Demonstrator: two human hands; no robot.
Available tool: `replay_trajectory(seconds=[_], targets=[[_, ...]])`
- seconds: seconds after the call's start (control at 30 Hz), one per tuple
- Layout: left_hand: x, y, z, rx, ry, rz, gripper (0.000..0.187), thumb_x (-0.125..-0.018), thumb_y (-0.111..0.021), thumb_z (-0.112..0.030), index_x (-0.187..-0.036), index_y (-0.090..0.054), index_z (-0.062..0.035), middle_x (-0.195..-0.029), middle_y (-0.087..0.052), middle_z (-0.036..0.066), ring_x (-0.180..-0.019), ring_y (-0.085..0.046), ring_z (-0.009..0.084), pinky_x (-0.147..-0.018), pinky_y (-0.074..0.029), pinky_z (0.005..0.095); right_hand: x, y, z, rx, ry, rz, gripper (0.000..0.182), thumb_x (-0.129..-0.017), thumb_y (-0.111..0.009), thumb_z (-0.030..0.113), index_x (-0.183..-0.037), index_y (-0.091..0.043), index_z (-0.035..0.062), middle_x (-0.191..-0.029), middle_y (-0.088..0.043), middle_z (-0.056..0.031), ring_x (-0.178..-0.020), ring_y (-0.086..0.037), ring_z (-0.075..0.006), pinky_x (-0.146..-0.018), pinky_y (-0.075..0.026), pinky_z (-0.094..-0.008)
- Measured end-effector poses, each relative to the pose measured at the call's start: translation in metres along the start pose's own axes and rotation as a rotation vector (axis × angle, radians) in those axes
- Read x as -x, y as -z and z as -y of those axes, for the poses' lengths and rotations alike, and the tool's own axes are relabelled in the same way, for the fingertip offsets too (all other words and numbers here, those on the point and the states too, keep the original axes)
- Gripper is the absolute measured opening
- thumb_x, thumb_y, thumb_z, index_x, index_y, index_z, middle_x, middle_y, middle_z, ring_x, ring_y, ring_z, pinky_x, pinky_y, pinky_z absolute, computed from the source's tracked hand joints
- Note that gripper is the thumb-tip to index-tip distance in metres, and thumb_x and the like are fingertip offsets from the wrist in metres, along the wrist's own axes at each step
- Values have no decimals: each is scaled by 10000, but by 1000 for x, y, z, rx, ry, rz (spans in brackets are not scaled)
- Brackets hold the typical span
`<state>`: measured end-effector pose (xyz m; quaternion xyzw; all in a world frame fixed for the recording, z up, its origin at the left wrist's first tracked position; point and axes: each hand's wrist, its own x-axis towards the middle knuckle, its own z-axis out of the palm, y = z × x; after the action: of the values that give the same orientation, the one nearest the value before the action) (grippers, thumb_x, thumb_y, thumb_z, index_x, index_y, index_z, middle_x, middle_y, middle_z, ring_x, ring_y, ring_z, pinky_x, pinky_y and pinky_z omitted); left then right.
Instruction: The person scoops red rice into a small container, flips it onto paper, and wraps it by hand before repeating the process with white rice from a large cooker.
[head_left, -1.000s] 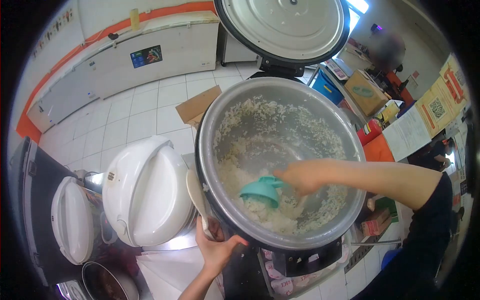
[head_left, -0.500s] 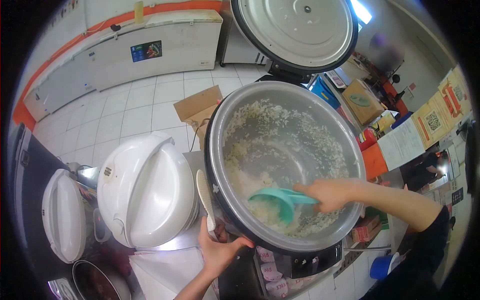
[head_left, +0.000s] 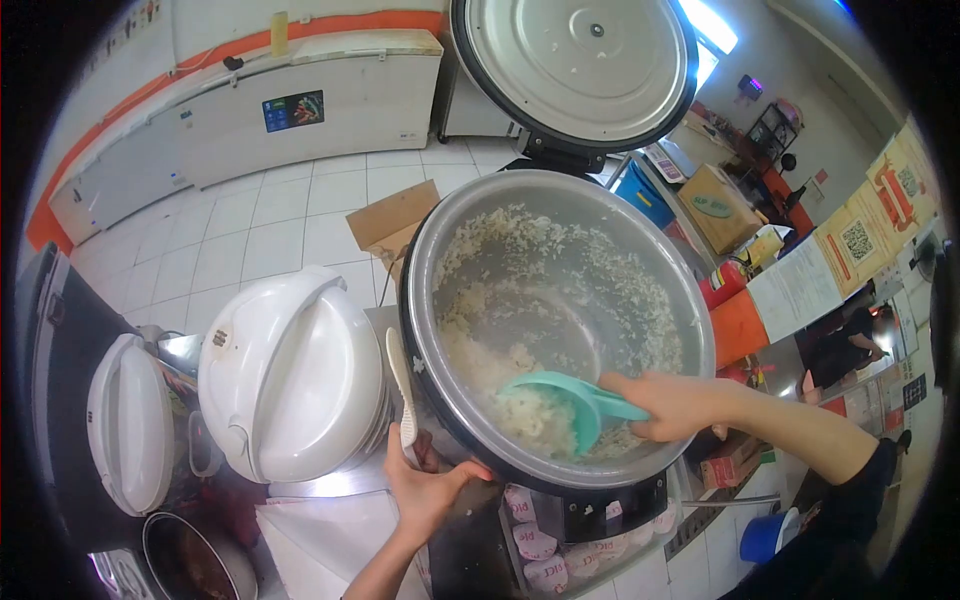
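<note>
A large round cooker pot stands with its lid raised behind it. Cooked rice lies at the bottom near the lower left wall, and grains stick to the sides. My right hand is closed on the handle of a teal scoop, whose bowl is in the rice with some rice in it. My left hand is at the lower left outside of the pot, thumb by its base, fingers closed round the lower end of a white paddle that stands upright.
White lidded containers stand at the left, above a metal pot. White paper sheets lie at the bottom. Wrapped packs fill a tray below the cooker. A person is far right.
The scoop has turned and now shows rice in its bowl. My right hand has shifted slightly right. The cooker and my left hand appear a little further left in view.
</note>
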<state>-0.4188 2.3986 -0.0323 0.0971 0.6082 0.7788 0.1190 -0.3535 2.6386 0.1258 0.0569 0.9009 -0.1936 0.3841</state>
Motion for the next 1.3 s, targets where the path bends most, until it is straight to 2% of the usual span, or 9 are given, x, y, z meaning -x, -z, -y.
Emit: replay_trajectory(seconds=[0.3, 0.33, 0.5, 0.57, 0.67, 0.77, 0.93, 1.1, 1.3], targets=[[-2, 5, -3, -83, -155, 51, 612, -544, -797, 40, -1016, -410, 3, -852, -527, 51, -715, -484, 119, -589, -394, 221, -20, -9, 4, 62, 225, -225, 573, -716, -541, 87, -1238, -322, -1, -809, -577, -235, -760, -596, -368, -649, -472, -427], [-4, 10, -2, -250, -296, 28, 574, -590, -764, 50, -1037, -405, 15, -892, -542, 84, -750, -503, 145, -626, -409, 241, -14, -5, 7, -16, 180, -155, 630, -713, -552, 92, -1278, -287, 3, -784, -575, -211, -681, -597, -321, -593, -472, -396], [-10, 42, -45, -378, -265, 17, 344, -758, -585, 19, -1065, -429, 18, -921, -522, 132, -790, -512, 232, -694, -410, 299, 1, 1, -13, -144, 98, -17, 735, -725, -562, 96, -1356, -198, -2, -676, -546, -135, -467, -539, -177, -452, -444, -300], [-20, 42, -75, -560, -453, 68, 301, -801, -510, -16, -1097, -459, -4, -849, -561, 146, -762, -532, 371, -708, -423, 400, 8, -1, -19, -458, 179, -119, 701, -746, -539, 80, -1348, -196, -28, -605, -511, -92, -422, -495, -145, -441, -425, -280], [-26, 5, -126, -755, -608, 63, 254, -772, -515, -1, -1021, -474, 27, -826, -607, 176, -738, -587, 400, -662, -461, 438, 16, -1, -24, -779, 168, -319, 475, -811, -484, 20, -1244, -287, 21, -593, -455, -37, -386, -436, -125, -368, -375, -250], [-40, -36, -139, -1173, -601, 170, 155, -749, -507, -5, -892, -472, 40, -786, -614, 230, -717, -620, 387, -601, -492, 443, 25, -12, -4, -973, 195, -595, 430, -808, -501, 26, -1195, -313, 11, -603, -449, -42, -402, -440, -124, -364, -369, -245], [-43, -89, -127, -1127, -678, 232, 109, -731, -495, -21, -815, -443, 25, -675, -599, 245, -650, -625, 378, -556, -508, 426, 18, -33, 9, -872, 131, -970, 423, -789, -506, 19, -1165, -315, -8, -635, -476, -60, -454, -476, -137, -371, -386, -269], [-21, -109, -129, -1028, -688, 323, 120, -728, -481, -15, -827, -439, 39, -683, -598, 259, -658, -619, 395, -581, -504, 445, 2, -28, -2, -256, -77, -1388, 422, -753, -487, 11, -1136, -316, -25, -673, -535, -179, -458, -555, -263, -409, -440, -360], [-9, -121, -126, -1036, -690, 282, 131, -738, -485, -22, -839, -443, 51, -706, -598, 271, -675, -621, 401, -605, -508, 446, -1, -24, 3, -283, -120, -1417, 416, -760, -478, 32, -1140, -316, -18, -758, -570, -248, -483, -581, -307, -432, -456, -391]])
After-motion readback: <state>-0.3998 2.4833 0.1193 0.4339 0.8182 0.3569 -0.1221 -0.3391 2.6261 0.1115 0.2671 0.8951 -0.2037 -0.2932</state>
